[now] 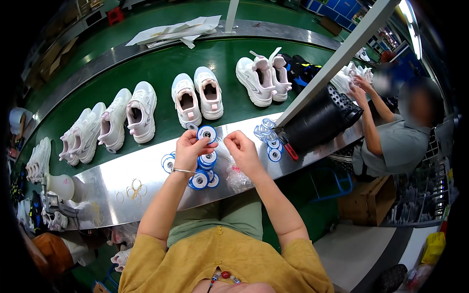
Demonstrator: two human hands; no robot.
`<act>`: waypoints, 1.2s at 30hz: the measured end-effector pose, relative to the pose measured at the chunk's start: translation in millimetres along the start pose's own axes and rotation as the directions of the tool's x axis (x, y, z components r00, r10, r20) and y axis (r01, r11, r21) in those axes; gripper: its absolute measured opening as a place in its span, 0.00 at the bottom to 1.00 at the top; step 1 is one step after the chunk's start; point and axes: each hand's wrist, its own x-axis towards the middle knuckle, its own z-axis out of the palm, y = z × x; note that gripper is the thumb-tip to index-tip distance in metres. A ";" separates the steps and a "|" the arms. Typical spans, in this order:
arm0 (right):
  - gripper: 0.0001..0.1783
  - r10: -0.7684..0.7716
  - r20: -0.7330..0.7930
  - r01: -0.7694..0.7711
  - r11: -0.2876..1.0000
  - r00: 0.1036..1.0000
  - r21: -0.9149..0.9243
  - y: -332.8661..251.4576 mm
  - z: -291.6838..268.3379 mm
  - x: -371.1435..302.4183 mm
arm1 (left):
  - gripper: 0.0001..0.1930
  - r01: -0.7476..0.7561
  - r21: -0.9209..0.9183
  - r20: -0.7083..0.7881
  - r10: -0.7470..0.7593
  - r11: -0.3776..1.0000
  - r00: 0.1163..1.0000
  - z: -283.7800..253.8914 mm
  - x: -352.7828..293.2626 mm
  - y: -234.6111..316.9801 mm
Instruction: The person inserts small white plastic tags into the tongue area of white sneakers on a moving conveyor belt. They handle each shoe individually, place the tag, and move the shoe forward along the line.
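Observation:
Between the thumb and fingers of my left hand (185, 152) is a round white tag with a blue rim (208, 131), its dark-centred face turned up. My right hand (245, 155) is just right of it, its thumb and fingers pinched together; whatever they hold is too small to make out. Below the left hand, more blue-rimmed round tags (200, 180) lie in a loose pile on the metal ledge (161, 168). A crumpled clear plastic bag (238, 180) rests under my right wrist. Beyond the hands, a pair of white sneakers (210, 95) stands on the green belt.
More white sneakers (141, 112) line the green belt (161, 73). Rubber bands (136, 189) lie left on the ledge. Clear-and-blue round tags (267, 132), a red-handled tool (291, 151) and a black cylinder (312, 124) are right, near a slanting post (337, 56). A co-worker (395, 146) handles white shoes there.

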 end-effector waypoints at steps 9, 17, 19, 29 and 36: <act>0.06 -0.011 -0.023 0.009 0.993 1.000 -0.116 -5.6 -0.6 2.6 | 0.05 -0.087 -0.056 -0.032 0.086 0.995 0.996 25.6 -4.8 -11.1; 0.07 0.025 -0.071 -0.035 0.988 0.997 -0.149 -6.3 -6.2 3.3 | 0.05 -0.135 -0.060 -0.003 0.135 0.989 0.991 28.7 -0.8 -22.3; 0.07 0.045 -0.074 -0.055 0.989 0.996 -0.136 -5.0 -7.7 4.1 | 0.04 -0.134 0.033 0.010 0.134 0.990 0.991 27.0 0.9 -26.7; 0.07 -0.091 -0.057 0.088 0.995 0.994 -0.056 30.7 -69.1 16.7 | 0.10 -0.124 0.130 0.066 0.117 0.984 0.991 76.7 30.0 -52.9; 0.05 -0.222 -0.151 0.185 0.957 0.963 -0.224 38.6 -162.2 -0.2 | 0.07 -0.254 0.391 0.167 0.203 0.884 0.965 164.3 37.5 -95.0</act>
